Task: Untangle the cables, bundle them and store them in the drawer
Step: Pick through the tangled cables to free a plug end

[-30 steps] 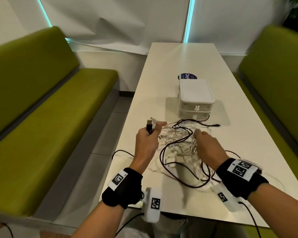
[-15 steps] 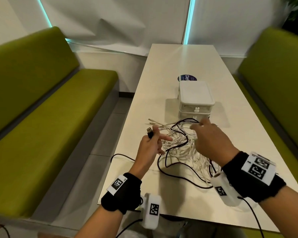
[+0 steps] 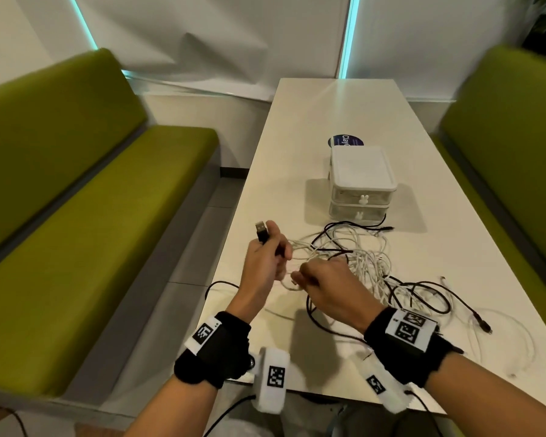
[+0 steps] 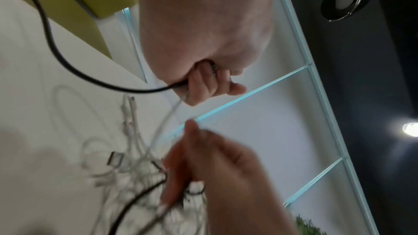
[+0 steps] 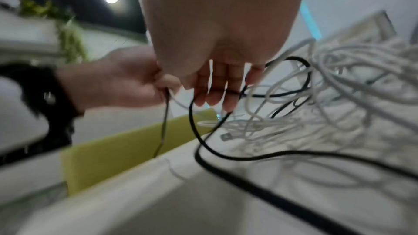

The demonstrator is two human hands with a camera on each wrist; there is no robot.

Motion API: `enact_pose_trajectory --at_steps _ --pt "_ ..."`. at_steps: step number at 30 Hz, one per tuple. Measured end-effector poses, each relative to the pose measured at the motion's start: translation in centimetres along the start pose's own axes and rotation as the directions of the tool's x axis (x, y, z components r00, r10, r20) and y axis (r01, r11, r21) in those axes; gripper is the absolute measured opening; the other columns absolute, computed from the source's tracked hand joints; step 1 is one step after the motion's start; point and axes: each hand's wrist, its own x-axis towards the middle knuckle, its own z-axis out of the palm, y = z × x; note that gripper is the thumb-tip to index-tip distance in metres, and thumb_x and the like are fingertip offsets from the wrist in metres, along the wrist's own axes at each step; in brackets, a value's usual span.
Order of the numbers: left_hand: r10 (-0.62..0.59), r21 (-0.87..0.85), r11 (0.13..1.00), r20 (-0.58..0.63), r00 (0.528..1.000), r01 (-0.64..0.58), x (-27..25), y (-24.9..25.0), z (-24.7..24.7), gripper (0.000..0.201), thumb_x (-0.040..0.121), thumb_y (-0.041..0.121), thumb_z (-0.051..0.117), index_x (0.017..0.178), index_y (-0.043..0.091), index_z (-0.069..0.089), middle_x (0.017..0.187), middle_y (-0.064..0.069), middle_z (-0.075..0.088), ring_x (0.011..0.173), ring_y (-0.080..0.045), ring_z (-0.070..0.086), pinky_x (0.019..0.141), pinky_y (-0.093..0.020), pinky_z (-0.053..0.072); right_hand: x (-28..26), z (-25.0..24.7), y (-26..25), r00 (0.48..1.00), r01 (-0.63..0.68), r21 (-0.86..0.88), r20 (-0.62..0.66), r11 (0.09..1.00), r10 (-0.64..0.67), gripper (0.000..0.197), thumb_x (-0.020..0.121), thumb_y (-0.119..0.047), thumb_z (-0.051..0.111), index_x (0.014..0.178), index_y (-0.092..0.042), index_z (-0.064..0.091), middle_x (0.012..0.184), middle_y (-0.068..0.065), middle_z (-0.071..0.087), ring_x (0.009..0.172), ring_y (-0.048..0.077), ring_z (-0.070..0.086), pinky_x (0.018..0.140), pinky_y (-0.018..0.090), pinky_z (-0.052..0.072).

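Still deep in the cable spaghetti, drawers not touched yet

Our left hand (image 3: 263, 263) has its grip curled round the black USB cable (image 4: 56, 56) just behind the plug (image 3: 261, 230), which pokes up out of the fist; a white strand looks caught in there too. Our right hand (image 3: 327, 283) is just beside it at the near-left edge of the tangle (image 3: 364, 263), fingers hooked round a black strand, though it's blurry. The pile sits mid-worktop (image 3: 322, 111), a few loose ends trailing right, with the little two-drawer box (image 3: 361, 184) just beyond it, both drawers closed. We reckon these cords are light, floppy and a bit slick, so they'll snag rather than slide. Best to hold at the stiff plug end and feed it back through the loops instead of yanking mid-length.
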Motion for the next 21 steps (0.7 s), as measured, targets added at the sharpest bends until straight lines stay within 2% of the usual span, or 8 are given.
enact_pose_trajectory --at_steps 4,8,10,12,14,16,19,21 --pt "0.058 -0.179 0.981 -0.088 0.994 -0.073 1.3 3.1 -2.5 0.058 0.101 0.049 0.031 0.059 0.010 0.044 0.047 0.006 0.030 0.040 -0.006 0.019 0.039 -0.022 0.013 -1.7 -0.1 1.8 0.994 0.097 -0.099 0.058 0.990 -0.091 0.031 0.096 -0.033 0.051 0.068 -0.028 0.041 0.062 -0.005 0.053 0.061 0.023 0.054 0.068 0.034 0.042" --pt "0.031 -0.255 0.966 -0.029 0.999 -0.037 1.4 3.9 -2.3 0.062 0.100 0.052 0.030 0.054 0.012 0.046 0.057 -0.001 0.017 0.044 -0.008 0.015 0.041 -0.023 0.012 -0.2 -0.5 -0.2 0.993 0.050 -0.046 -0.103 0.998 -0.054 0.016 0.093 -0.032 0.057 0.100 -0.018 0.059 0.097 -0.001 0.060 0.085 0.021 0.058 0.069 0.032 0.047" --pt "0.026 -0.222 0.975 0.052 0.998 -0.014 0.8 3.2 -1.2 0.063 0.098 0.053 0.030 0.054 0.011 0.046 0.056 -0.002 0.015 0.044 -0.010 0.015 0.041 -0.024 0.012 1.1 -0.3 -2.2 0.982 0.102 -0.071 -0.153 0.992 -0.112 0.029 0.087 -0.024 0.066 0.112 -0.012 0.058 0.108 0.005 0.059 0.098 0.022 0.053 0.080 0.031 0.046" --pt "0.033 -0.216 0.976 0.119 0.992 -0.007 0.2 2.7 -0.5 0.061 0.095 0.054 0.032 0.056 0.009 0.045 0.054 -0.001 0.016 0.044 -0.010 0.014 0.041 -0.024 0.013 1.7 0.4 -3.4 0.989 0.118 0.012 -0.094 0.993 -0.116 0.026 0.086 -0.023 0.067 0.108 -0.011 0.059 0.104 0.006 0.061 0.097 0.022 0.053 0.084 0.033 0.046" --pt "0.038 -0.223 0.975 0.147 0.988 -0.004 -0.2 3.0 -0.5 0.059 0.091 0.055 0.034 0.056 0.009 0.044 0.051 0.000 0.018 0.044 -0.010 0.013 0.041 -0.024 0.011 1.7 1.3 -3.3 0.998 0.036 0.143 0.043 0.989 -0.042 0.017 0.091 -0.028 0.062 0.088 -0.011 0.062 0.087 0.005 0.065 0.083 0.023 0.057 0.076 0.037 0.047" --pt "0.060 -0.216 0.976 0.138 0.989 -0.029 -0.4 3.8 -1.0 0.057 0.089 0.056 0.036 0.055 0.011 0.044 0.051 0.001 0.018 0.044 -0.009 0.013 0.041 -0.024 0.010 1.4 1.9 -2.4 0.989 -0.054 0.158 0.146 0.986 0.030 0.032 0.094 -0.036 0.056 0.070 -0.015 0.055 0.069 0.003 0.060 0.069 0.023 0.054 0.068 0.040 0.045" --pt "0.130 -0.210 0.972 0.093 0.987 -0.108 -0.6 5.5 -1.9 0.055 0.089 0.055 0.037 0.055 0.013 0.045 0.052 0.001 0.020 0.043 -0.008 0.014 0.042 -0.026 0.009 1.1 2.1 -1.0 0.996 -0.012 0.101 0.088 0.995 0.003 0.040 0.097 -0.034 0.053 0.062 -0.022 0.036 0.060 -0.007 0.042 0.065 0.018 0.040 0.062 0.036 0.038" --pt "0.165 -0.212 0.966 0.060 0.984 -0.149 -0.6 6.3 -2.4 0.054 0.091 0.054 0.037 0.054 0.015 0.046 0.054 0.001 0.019 0.045 -0.009 0.012 0.043 -0.026 0.008 1.1 1.6 -0.3 0.995 -0.004 0.058 0.096 0.998 -0.002 0.033 0.098 -0.032 0.051 0.068 -0.022 0.041 0.066 -0.005 0.046 0.071 0.017 0.041 0.064 0.035 0.039"
